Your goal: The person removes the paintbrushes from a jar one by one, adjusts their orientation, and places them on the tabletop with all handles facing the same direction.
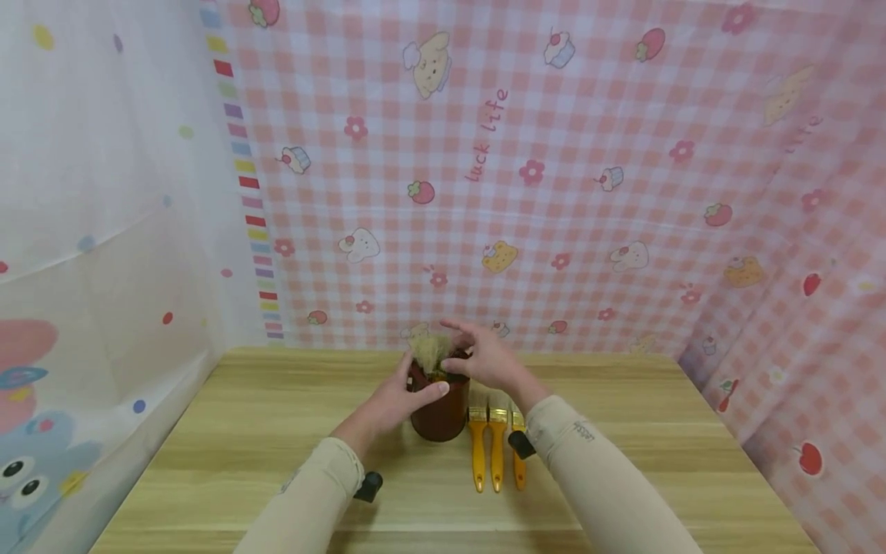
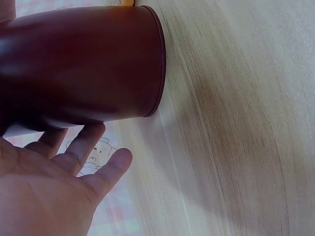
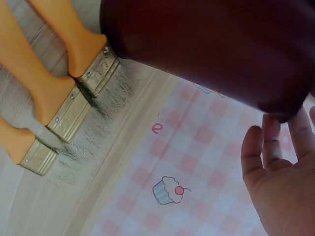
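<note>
A dark brown cylindrical cup (image 1: pixel 443 415) stands upright on the table. Pale bristles (image 1: pixel 431 350) of a paintbrush rise above its rim, with the handle mostly hidden inside. My left hand (image 1: pixel 394 400) holds the cup near the top, thumb across the front and fingers along the left side. In the left wrist view some of those fingers (image 2: pixel 91 140) touch the dark wall while the little finger stands off. Over the right of the rim is my right hand (image 1: pixel 487 358), its thumb beside the bristles and index finger extended. The right wrist view shows its fingertips (image 3: pixel 270 125) at the cup's edge.
Three paintbrushes (image 1: pixel 497 438) with orange handles lie side by side right of the cup, bristles toward the back. The wooden table (image 1: pixel 277 431) meets a pink checked cloth (image 1: pixel 588 215) behind. The right forearm passes over the rightmost brush.
</note>
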Demonstrator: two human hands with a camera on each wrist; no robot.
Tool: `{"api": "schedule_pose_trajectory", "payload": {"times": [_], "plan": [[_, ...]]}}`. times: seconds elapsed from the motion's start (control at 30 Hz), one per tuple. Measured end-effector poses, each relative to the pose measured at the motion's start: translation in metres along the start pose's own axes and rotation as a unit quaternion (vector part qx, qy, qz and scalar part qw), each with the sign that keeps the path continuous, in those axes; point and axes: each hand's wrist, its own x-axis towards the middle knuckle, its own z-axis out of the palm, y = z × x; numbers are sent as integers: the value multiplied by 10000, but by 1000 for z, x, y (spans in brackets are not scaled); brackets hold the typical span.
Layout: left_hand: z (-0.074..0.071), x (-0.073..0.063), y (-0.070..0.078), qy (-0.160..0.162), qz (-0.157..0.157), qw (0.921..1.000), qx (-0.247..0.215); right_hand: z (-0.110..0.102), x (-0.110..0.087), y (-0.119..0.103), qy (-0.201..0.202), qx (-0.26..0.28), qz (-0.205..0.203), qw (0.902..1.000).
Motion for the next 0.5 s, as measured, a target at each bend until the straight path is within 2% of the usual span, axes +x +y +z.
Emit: {"api": "schedule_pose_trajectory", "payload": {"times": [0.27,0.5], "plan": [[0,1,1,-84,97,9999,-115,12,2,-9,145,-1236,-318,9917],[0,1,0,-122,74,9998,-127,18,0,-13,171,-1444,-259,9890]]}}
